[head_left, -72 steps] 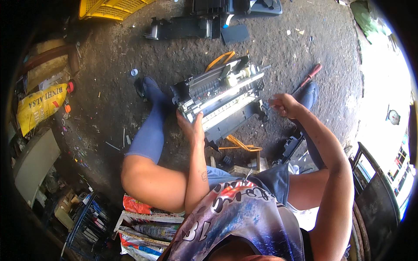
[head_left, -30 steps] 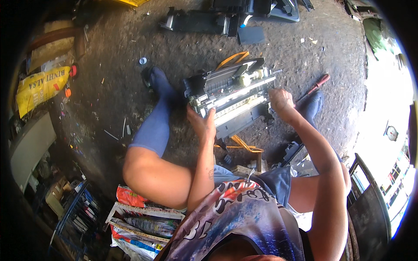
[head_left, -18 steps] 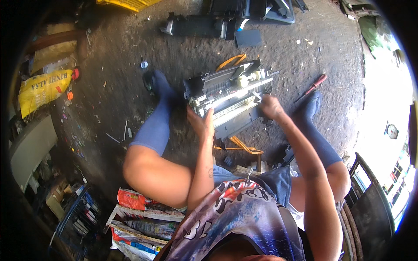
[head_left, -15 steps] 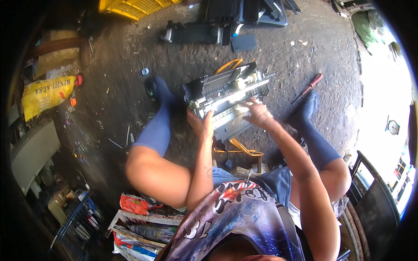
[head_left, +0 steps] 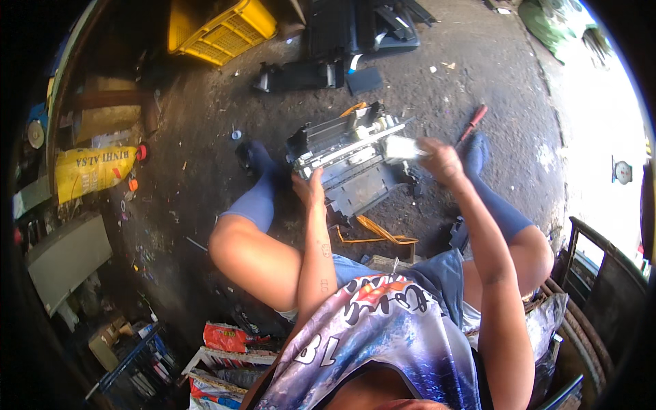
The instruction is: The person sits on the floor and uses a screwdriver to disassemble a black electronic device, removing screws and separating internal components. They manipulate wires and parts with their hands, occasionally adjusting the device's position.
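Between my legs, close to the ground, is a printer's inner mechanism (head_left: pixel 345 186), a black frame with a bright metal rod and white gears. My left hand (head_left: pixel 311 189) is closed around its near left end, the thumb on top. To the right, my right hand (head_left: pixel 443 162) pinches a flat white piece (head_left: pixel 404 147), smeared by motion, just over the mechanism's right end. Whether that piece still touches the mechanism, I cannot tell. An orange strap (head_left: pixel 376 231) lies looped below the frame. Beyond my right hand, a red-handled screwdriver (head_left: pixel 474 121) rests on the ground by my right foot.
Black plastic printer parts (head_left: pixel 301 77) lie ahead, near a yellow crate (head_left: pixel 225 35). At the left stand a yellow plastic jug (head_left: pixel 96 174) and a grey panel (head_left: pixel 68 263). A blue bottle cap (head_left: pixel 236 134) lies near my left foot.
My right hand has moved right, from the mechanism's near side, and now has the white piece in it. The left hand keeps its hold. The view has shifted slightly.
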`<action>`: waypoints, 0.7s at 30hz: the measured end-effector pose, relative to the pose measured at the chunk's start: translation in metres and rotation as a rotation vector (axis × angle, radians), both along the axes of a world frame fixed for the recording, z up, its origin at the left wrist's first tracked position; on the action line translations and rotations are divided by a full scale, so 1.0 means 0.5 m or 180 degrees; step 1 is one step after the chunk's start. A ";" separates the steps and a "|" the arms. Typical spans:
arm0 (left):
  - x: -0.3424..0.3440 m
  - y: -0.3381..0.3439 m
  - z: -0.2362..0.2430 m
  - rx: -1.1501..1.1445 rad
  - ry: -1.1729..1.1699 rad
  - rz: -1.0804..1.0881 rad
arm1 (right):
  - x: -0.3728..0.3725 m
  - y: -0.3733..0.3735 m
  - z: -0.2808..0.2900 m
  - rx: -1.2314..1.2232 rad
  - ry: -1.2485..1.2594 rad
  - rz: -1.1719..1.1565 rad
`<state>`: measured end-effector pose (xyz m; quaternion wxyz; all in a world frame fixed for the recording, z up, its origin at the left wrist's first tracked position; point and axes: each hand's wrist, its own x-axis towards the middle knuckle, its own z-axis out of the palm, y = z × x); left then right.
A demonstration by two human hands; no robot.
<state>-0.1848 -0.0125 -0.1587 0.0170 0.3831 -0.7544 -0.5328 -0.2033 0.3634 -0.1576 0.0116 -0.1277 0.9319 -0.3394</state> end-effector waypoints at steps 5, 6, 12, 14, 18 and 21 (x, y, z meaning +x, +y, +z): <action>-0.003 0.026 0.022 -0.0208 -0.0230 0.0072 | 0.033 0.140 0.223 -0.2131 -0.0002 -0.1980; 0.005 0.015 0.019 -0.0272 -0.0244 0.0148 | 0.051 0.151 0.296 -0.1941 -0.0403 -0.2341; 0.027 0.072 0.064 -0.0476 0.0149 -0.0858 | 0.182 0.173 0.495 -0.3498 0.0280 -0.2553; 0.039 0.108 0.096 -0.0482 0.0519 -0.1082 | 0.225 0.174 0.511 -0.4024 0.0002 -0.2225; 0.061 0.127 0.105 -0.0476 0.0903 -0.1328 | 0.236 0.100 0.522 -0.4616 -0.0047 -0.2227; 0.063 0.139 0.116 -0.1029 0.0433 -0.1138 | 0.258 0.104 0.512 -0.4913 0.0064 -0.1570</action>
